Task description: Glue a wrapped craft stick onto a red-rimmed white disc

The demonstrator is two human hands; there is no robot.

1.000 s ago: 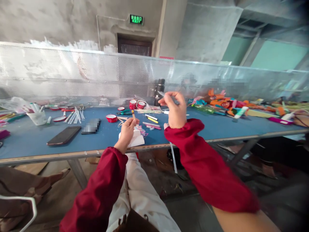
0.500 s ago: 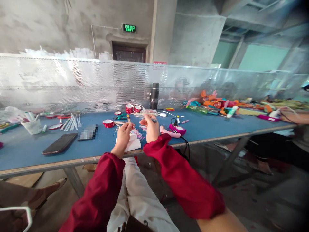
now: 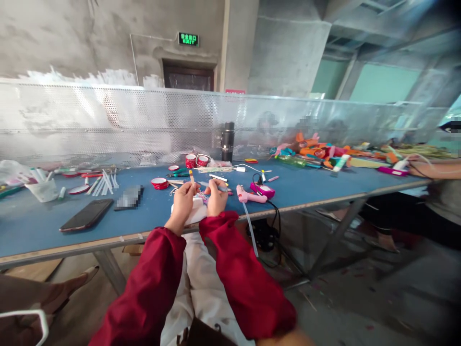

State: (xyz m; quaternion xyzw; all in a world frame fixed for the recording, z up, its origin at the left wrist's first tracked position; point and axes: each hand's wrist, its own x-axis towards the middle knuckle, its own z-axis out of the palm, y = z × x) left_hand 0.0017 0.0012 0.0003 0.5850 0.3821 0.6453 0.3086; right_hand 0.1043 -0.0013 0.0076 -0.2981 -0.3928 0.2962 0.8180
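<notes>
My left hand [image 3: 183, 201] is closed around a short stick with a yellow-orange tip [image 3: 191, 176], held upright above the blue table [image 3: 43, 226]. Beside it, my right hand [image 3: 216, 197] pinches a thin grey pen-like tool [image 3: 212, 186] that points left toward the stick. Both hands hover over a white pad [image 3: 196, 212] carrying small colourful bits, close to the table's near edge. Red sleeves cover both forearms.
A pink glue gun [image 3: 248, 196] with a cable lies right of my hands. A black phone [image 3: 86, 215], red tape rolls [image 3: 159, 183], white sticks [image 3: 104, 180], a black flask [image 3: 226, 141] and colourful toys [image 3: 317, 151] sit on the table. Another person's arm [image 3: 432, 169] rests at far right.
My right hand came down from raised height and moved left until it met my left hand. The pink glue gun and its cable came into view as the camera shifted.
</notes>
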